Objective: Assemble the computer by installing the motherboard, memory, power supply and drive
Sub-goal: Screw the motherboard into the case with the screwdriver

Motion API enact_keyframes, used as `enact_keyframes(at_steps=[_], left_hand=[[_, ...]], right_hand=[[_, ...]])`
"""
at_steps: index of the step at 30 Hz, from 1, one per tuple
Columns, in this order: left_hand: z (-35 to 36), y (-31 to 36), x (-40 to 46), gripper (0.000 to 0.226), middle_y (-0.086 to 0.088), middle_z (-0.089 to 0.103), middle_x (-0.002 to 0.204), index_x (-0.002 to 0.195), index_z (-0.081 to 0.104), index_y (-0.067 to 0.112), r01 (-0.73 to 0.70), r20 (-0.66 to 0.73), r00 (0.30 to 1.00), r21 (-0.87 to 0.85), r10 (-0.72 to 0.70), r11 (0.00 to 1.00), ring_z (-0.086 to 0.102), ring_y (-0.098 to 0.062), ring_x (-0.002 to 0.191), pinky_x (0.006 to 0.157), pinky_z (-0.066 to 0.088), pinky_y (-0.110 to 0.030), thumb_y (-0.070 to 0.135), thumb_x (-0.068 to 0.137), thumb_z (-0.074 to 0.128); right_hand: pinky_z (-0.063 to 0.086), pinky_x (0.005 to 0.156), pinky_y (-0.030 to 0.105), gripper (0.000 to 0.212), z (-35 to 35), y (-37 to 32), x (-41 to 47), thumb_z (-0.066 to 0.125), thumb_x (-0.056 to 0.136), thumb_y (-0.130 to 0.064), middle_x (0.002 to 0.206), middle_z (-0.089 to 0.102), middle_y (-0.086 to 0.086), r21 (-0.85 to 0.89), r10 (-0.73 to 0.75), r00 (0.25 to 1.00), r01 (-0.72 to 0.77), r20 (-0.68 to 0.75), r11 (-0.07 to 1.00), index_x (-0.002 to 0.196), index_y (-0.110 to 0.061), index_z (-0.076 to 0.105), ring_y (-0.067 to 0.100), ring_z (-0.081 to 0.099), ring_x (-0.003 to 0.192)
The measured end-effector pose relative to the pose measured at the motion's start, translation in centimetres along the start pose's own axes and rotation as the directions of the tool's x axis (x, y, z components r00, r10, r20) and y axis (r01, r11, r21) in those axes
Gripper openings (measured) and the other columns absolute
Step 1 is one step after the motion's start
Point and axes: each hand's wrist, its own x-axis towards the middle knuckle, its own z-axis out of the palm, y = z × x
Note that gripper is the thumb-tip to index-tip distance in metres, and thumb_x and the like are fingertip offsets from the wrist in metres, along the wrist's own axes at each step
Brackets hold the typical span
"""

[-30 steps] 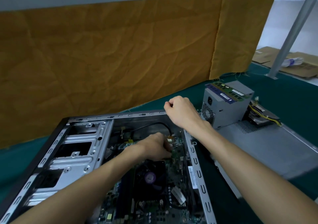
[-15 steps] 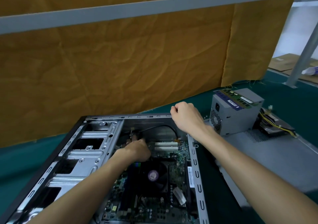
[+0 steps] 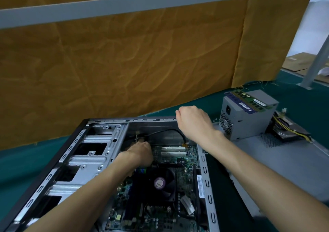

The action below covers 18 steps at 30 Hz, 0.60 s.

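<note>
Head view: left hand (image 3: 140, 153) inside computer case (image 3: 99, 142), fingers hidden, grasp cannot be told, resting on motherboard (image 3: 179, 160). Right hand (image 3: 193, 123) clenched on case's far rim. Right of it: power supply (image 3: 247, 117) carrying memory sticks (image 3: 249, 100).

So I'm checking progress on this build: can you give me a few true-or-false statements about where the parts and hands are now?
1. The motherboard lies inside the case. True.
2. The power supply is mounted in the case. False: it stands on the table beside it.
3. Memory sticks lie on top of the power supply. True.
4. The left hand is outside the case. False: it reaches down inside.
5. The right hand is at the case's far corner. True.
</note>
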Motion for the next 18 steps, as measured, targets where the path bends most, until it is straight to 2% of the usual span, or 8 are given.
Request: enact_keyframes(at_steps=[2, 4, 9, 14, 16, 18], left_hand=[[-0.1, 0.1, 0.0, 0.032, -0.020, 0.058, 0.131, 0.123, 0.060, 0.001, -0.011, 0.028, 1.000, 0.023, 0.011, 1.000, 0.060, -0.034, 0.117, 0.085, 0.050, -0.034, 0.004, 0.097, 0.042], [-0.2, 0.2, -0.2, 0.032, -0.020, 0.055, 0.133, 0.126, 0.058, 0.001, -0.019, 0.041, 0.999, 0.056, 0.017, 0.998, 0.059, -0.034, 0.118, 0.089, 0.050, -0.036, 0.005, 0.099, 0.042], [-0.4, 0.5, -0.4, 0.036, -0.020, 0.058, 0.133, 0.132, 0.057, 0.001, -0.013, 0.033, 0.999, 0.049, 0.011, 0.999, 0.060, -0.033, 0.120, 0.091, 0.050, -0.036, 0.006, 0.100, 0.041], [-1.2, 0.6, -1.3, 0.036, -0.016, 0.064, 0.127, 0.126, 0.063, 0.005, -0.018, -0.022, 1.000, -0.054, 0.017, 0.998, 0.062, -0.030, 0.117, 0.090, 0.051, -0.032, 0.016, 0.095, 0.048], [-1.0, 0.9, -1.6, 0.036, -0.013, 0.065, 0.122, 0.124, 0.065, 0.011, -0.065, -0.052, 0.997, -0.063, 0.062, 0.996, 0.063, -0.030, 0.113, 0.092, 0.055, -0.036, 0.020, 0.091, 0.053], [-0.6, 1.8, -2.0, 0.042, -0.007, 0.067, 0.124, 0.128, 0.066, 0.020, -0.173, -0.066, 0.983, -0.048, 0.170, 0.984, 0.063, -0.027, 0.114, 0.094, 0.056, -0.037, 0.024, 0.086, 0.061]], right_hand=[[0.042, 0.067, 0.036, 0.040, 0.0, -0.3, -0.2, 0.030, 0.112, -0.030, 0.090, 0.066, 0.009, -0.085, -0.114, 0.993, 0.113, -0.008, 0.990, 0.096, -0.011, 0.062, 0.032, 0.066, 0.082], [0.040, 0.067, 0.036, 0.042, 0.0, -0.2, -0.2, 0.028, 0.112, -0.035, 0.093, 0.066, 0.009, -0.085, -0.153, 0.987, 0.156, 0.040, 0.984, 0.100, -0.011, 0.060, 0.032, 0.066, 0.084], [0.038, 0.068, 0.038, 0.047, 0.1, -0.4, 0.0, 0.028, 0.111, -0.044, 0.093, 0.067, 0.010, -0.073, -0.142, 0.987, 0.147, 0.077, 0.986, 0.100, -0.010, 0.059, 0.032, 0.064, 0.084], [0.035, 0.068, 0.036, 0.043, 0.2, -0.3, -0.1, 0.031, 0.110, -0.045, 0.087, 0.064, 0.008, -0.029, -0.106, 0.992, 0.108, 0.064, 0.994, 0.088, -0.014, 0.050, 0.031, 0.063, 0.082], [0.035, 0.068, 0.036, 0.042, 0.3, -0.3, -0.1, 0.031, 0.110, -0.045, 0.084, 0.063, 0.006, -0.022, -0.104, 0.993, 0.105, 0.050, 0.994, 0.087, -0.015, 0.050, 0.030, 0.064, 0.081], [0.035, 0.068, 0.036, 0.042, 0.5, -0.2, -0.1, 0.032, 0.109, -0.046, 0.086, 0.066, 0.007, -0.018, -0.102, 0.994, 0.103, 0.039, 0.995, 0.087, -0.016, 0.051, 0.029, 0.063, 0.080]])
